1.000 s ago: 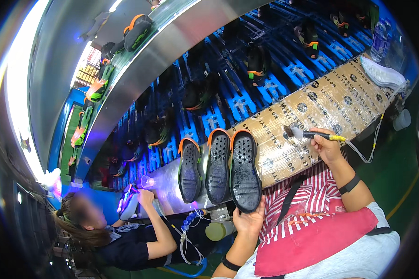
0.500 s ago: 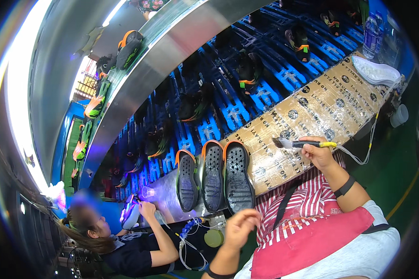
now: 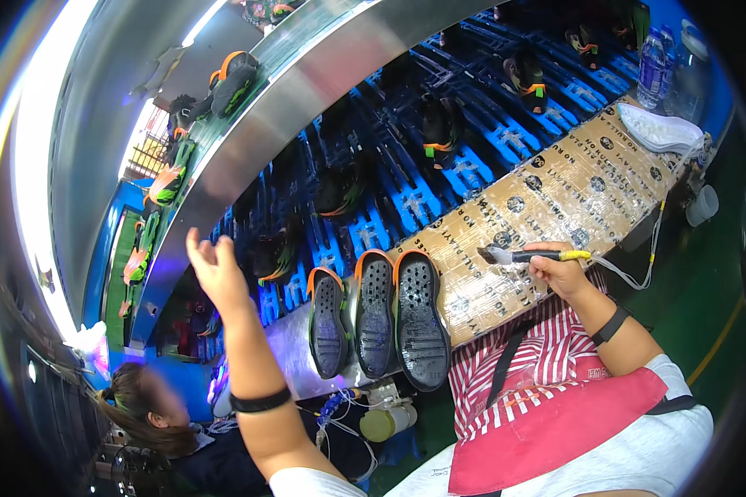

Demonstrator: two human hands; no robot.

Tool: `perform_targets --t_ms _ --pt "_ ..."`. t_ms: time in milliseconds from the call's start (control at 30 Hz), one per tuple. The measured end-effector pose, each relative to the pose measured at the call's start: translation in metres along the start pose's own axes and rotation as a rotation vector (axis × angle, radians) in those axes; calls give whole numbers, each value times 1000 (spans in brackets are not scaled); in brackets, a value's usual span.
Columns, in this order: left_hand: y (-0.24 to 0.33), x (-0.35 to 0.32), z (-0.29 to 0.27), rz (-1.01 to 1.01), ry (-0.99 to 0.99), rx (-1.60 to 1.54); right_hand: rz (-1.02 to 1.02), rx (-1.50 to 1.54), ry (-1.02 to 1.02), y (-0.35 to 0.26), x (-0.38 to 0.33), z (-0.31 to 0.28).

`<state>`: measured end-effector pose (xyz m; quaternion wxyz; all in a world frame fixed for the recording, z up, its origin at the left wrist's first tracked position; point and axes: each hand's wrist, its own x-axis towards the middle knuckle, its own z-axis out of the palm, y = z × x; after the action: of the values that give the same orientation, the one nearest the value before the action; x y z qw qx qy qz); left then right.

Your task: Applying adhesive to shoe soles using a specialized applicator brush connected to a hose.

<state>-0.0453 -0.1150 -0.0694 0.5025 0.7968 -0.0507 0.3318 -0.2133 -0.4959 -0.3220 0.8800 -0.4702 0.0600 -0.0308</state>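
My right hand (image 3: 558,269) grips the dark handle of a flat paint brush (image 3: 518,255), its bristles pointing left above the taped cardboard. A yellow sleeve and a pale hose trail from the handle's other end. My left hand (image 3: 218,272) is raised at the end of an outstretched arm near the metal rail, with fingers apart and nothing in them. Three black shoe soles (image 3: 375,313) with hole patterns and orange rims at one end lie side by side at the bench edge, between my hands. Their inner faces look wet.
Cardboard (image 3: 547,207) covers the bench on the right. A white sole-shaped tray (image 3: 659,128) and water bottles (image 3: 653,66) stand at its far end. Beyond are blue conveyor racks (image 3: 414,207) carrying shoes. A curved metal rail (image 3: 323,62) and a co-worker (image 3: 153,406) are on the left.
My left hand has swung up and left from beside the soles to near the rail, its arm now passing in front of the co-worker. The right hand and brush have barely moved.
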Motion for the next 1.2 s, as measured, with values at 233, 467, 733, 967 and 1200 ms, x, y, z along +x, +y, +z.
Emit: perform_targets --t_ms 233,467,733,967,1200 --pt "-37 138 -24 426 258 682 -10 -39 67 1 -4 2" --pt "-82 255 -36 227 2 890 23 -22 119 -2 -4 12" --pt "-88 254 -64 162 176 469 -35 -12 126 -3 2 13" --pt "9 121 -68 115 -326 -336 -165 52 266 2 3 6" --pt "47 -74 -48 178 -172 -326 -304 -84 508 -17 11 -21"
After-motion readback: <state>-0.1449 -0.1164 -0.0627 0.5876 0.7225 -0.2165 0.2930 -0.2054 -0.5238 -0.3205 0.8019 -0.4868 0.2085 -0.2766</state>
